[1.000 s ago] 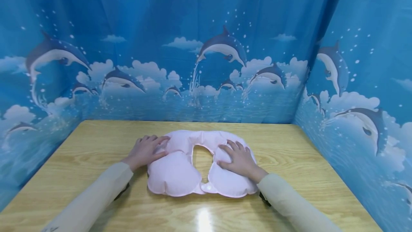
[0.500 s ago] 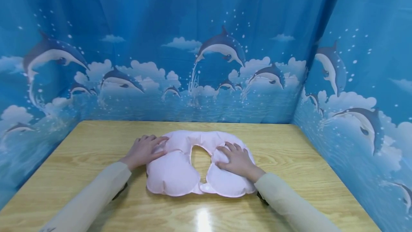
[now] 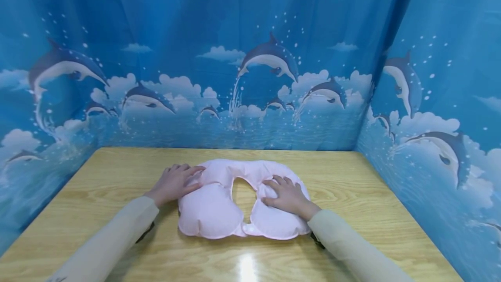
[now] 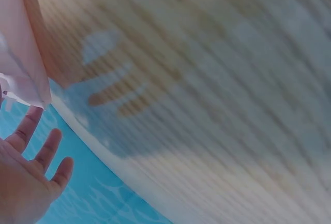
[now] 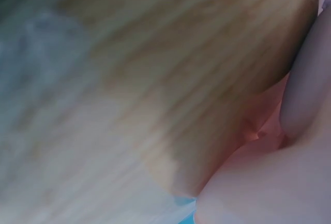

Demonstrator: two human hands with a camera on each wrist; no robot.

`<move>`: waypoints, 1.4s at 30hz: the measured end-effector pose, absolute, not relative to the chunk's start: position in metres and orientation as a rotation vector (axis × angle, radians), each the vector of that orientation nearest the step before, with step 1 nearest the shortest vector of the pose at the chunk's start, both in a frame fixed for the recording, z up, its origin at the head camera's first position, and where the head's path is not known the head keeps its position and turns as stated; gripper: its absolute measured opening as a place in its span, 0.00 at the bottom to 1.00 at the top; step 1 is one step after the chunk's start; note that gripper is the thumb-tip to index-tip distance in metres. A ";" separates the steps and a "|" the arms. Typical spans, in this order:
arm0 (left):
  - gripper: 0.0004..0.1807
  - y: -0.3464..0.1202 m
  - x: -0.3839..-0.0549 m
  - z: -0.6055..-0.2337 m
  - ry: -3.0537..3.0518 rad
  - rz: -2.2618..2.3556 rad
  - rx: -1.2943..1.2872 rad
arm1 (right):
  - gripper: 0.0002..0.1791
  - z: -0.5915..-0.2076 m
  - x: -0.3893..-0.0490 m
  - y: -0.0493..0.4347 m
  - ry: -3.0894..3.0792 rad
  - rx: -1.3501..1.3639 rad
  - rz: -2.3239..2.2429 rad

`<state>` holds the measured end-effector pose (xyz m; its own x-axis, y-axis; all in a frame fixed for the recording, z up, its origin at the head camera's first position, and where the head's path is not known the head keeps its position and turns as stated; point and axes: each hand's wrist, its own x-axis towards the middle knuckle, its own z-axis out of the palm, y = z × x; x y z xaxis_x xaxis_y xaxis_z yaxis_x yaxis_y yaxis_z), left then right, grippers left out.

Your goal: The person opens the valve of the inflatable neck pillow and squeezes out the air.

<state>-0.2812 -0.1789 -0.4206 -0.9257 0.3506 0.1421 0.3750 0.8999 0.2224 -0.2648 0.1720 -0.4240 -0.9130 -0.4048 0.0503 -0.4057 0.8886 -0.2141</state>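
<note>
A puffy pale pink U-shaped neck pillow (image 3: 211, 210) lies flat on the wooden table, its two ends meeting at the near side by a small white snap (image 3: 249, 228). At its upper left edge, my left hand (image 3: 174, 182) touches the fabric with thumb and forefinger spread. The left wrist view shows that hand's (image 4: 31, 177) other fingers extended off the pillow (image 4: 18, 43). My right hand (image 3: 288, 196) rests on top of the right lobe, fingers spread. In the right wrist view, the close, blurred hand (image 5: 279, 182) hides most of the pillow.
The light wood-grain table (image 3: 352, 195) extends around the pillow on all sides. A blue curtain (image 3: 188, 25) printed with dolphins hangs behind the table and along its sides. A bright light reflection lies near the front.
The head view has shifted slightly. My right fingers have slid a little nearer on the right lobe; my left hand stays on the pillow's left edge.
</note>
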 end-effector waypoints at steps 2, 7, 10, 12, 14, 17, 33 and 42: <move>0.32 -0.179 -0.281 -0.421 -2.962 -0.376 -0.572 | 0.33 -0.423 -0.264 0.171 -3.055 0.650 0.354; 0.31 -0.179 -0.281 -0.422 -2.954 -0.365 -0.579 | 0.32 -0.422 -0.263 0.170 -3.072 0.639 0.367; 0.31 -0.178 -0.281 -0.422 -2.958 -0.355 -0.582 | 0.32 -0.423 -0.263 0.170 -3.080 0.635 0.366; 0.31 -0.178 -0.281 -0.423 -2.960 -0.349 -0.583 | 0.32 -0.423 -0.263 0.171 -3.086 0.634 0.378; 0.31 -0.178 -0.281 -0.423 -2.964 -0.344 -0.583 | 0.32 -0.425 -0.264 0.171 -3.100 0.631 0.381; 0.32 -0.177 -0.282 -0.423 -2.967 -0.341 -0.580 | 0.33 -0.425 -0.264 0.172 -3.106 0.634 0.413; 0.30 -0.178 -0.279 -0.422 -2.950 -0.329 -0.602 | 0.30 -0.422 -0.263 0.169 -3.108 0.664 0.408; 0.28 -0.177 -0.277 -0.425 -2.942 -0.314 -0.641 | 0.31 -0.417 -0.261 0.170 -3.074 0.695 0.307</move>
<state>-0.2768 -0.1767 -0.4254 -0.9041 0.3985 0.1542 0.4220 0.8892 0.1768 -0.2608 0.1698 -0.4173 -0.9032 -0.4288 0.0187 -0.4240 0.8847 -0.1938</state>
